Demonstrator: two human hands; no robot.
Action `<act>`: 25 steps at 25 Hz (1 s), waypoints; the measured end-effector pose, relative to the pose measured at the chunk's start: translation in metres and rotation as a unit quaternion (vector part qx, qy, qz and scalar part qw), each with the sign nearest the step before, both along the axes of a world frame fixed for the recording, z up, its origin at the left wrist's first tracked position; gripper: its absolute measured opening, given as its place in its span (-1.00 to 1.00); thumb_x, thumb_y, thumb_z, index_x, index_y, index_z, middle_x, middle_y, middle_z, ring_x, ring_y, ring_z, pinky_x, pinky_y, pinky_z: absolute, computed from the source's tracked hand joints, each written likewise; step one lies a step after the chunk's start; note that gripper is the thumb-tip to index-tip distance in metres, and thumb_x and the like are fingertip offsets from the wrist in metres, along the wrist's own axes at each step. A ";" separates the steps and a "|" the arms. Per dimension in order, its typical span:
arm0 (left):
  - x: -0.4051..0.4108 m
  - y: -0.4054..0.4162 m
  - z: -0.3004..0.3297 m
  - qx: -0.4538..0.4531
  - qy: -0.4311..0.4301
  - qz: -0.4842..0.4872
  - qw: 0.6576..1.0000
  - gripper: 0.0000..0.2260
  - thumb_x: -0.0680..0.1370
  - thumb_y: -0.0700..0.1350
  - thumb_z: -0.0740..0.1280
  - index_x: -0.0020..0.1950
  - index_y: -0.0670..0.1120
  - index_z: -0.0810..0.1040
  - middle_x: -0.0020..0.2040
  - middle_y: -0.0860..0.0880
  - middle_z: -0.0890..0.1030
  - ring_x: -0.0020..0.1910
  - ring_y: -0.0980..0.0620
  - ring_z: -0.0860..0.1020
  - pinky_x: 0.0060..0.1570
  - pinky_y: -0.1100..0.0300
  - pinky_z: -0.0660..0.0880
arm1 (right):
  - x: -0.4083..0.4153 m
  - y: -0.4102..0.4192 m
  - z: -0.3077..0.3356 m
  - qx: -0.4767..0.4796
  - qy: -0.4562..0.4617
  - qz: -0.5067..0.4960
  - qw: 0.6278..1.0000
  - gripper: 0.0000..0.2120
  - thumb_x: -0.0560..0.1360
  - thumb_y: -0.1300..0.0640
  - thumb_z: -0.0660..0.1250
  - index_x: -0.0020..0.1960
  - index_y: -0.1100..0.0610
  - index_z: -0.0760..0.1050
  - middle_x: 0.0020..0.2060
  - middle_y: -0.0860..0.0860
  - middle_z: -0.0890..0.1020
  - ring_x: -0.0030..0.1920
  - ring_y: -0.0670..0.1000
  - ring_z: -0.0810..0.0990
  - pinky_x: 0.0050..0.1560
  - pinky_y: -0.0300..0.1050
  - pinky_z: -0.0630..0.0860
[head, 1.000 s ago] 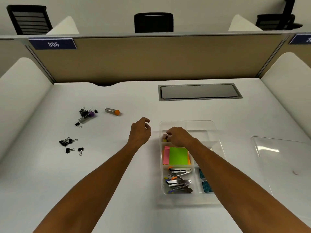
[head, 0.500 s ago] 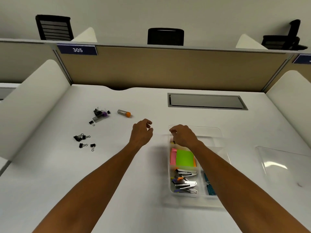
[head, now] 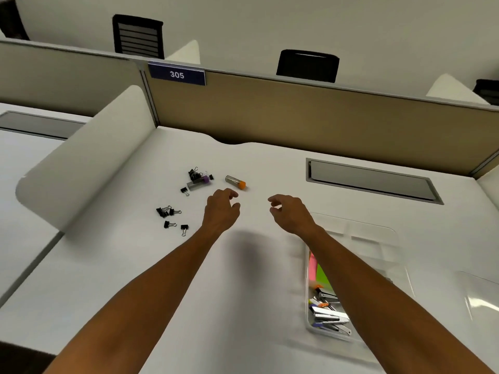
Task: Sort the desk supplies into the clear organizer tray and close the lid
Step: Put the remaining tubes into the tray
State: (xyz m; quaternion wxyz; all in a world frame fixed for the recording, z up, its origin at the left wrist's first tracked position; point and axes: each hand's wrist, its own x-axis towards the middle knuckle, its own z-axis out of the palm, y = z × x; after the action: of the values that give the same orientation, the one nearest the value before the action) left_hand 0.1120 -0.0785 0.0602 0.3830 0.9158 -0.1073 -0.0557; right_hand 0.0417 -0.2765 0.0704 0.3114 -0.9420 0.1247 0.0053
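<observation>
While both hands hover empty, fingers loosely curled, the left hand (head: 222, 209) sits just below the orange-capped tube (head: 235, 182), lying crosswise above centre; the right hand (head: 290, 213) is farther; the tray (head: 399, 255) waits lower right.

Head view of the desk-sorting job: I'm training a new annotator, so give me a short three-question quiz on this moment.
1. True or false: the left hand holds the orange-capped tube.
2. Which supplies already lie in the clear organizer tray? A) binder clips B) staplers and sticky notes C) both tubes
3. Fill in: the purple-capped tube lies among the black ______.

Key
1. False; the hand hovers just short of the tube, with an empty grip. The right hand is empty too.
2. B; the staplers sit at the near end and the sticky notes lie beyond them.
3. binder clips
</observation>
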 end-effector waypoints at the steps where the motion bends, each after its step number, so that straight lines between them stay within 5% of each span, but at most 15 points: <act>1: 0.007 0.007 -0.001 0.002 0.000 0.007 1.000 -0.74 0.52 -0.11 0.32 0.21 -0.03 0.53 0.18 -0.06 0.54 0.19 -0.11 0.46 0.21 -0.05 0.43 | 0.008 0.005 0.000 -0.001 0.003 0.006 1.000 -0.67 0.56 0.09 0.30 0.31 0.02 0.51 0.17 -0.05 0.63 0.11 0.01 0.60 0.20 0.01 0.52; 15: 0.119 0.067 -0.042 0.024 -0.016 0.012 1.000 -0.60 0.46 -0.19 0.38 0.30 -0.05 0.46 0.27 -0.12 0.44 0.24 -0.14 0.42 0.20 0.01 0.42 | 0.122 0.054 -0.031 -0.013 0.046 0.000 0.999 -0.52 0.55 0.07 0.30 0.44 0.01 0.33 0.33 0.04 0.46 0.21 0.09 0.52 0.22 0.03 0.46; 21: 0.148 0.062 -0.067 0.135 -0.106 -0.080 0.982 -0.64 0.44 -0.28 0.35 0.23 -0.17 0.48 0.19 -0.12 0.49 0.13 -0.16 0.47 0.07 0.06 0.44 | 0.151 0.063 -0.054 -0.163 0.110 0.052 0.979 -0.44 0.54 0.06 0.28 0.50 0.00 0.20 0.44 0.03 0.28 0.30 0.16 0.42 0.09 0.07 0.52; 25: 0.160 0.062 -0.080 0.153 -0.107 -0.082 0.979 -0.65 0.45 -0.27 0.35 0.23 -0.15 0.49 0.19 -0.12 0.50 0.09 -0.16 0.48 0.09 0.02 0.45 | 0.168 0.061 -0.065 -0.178 0.143 0.046 0.973 -0.39 0.57 0.03 0.27 0.55 0.02 0.12 0.48 0.06 0.23 0.36 0.19 0.35 0.12 0.11 0.49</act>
State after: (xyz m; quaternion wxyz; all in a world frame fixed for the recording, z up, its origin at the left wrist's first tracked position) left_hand 0.2722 -0.0164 -0.0201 0.2186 0.9524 -0.2123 -0.0040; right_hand 0.2102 -0.2157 0.0052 0.1176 -0.9765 0.1233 0.1317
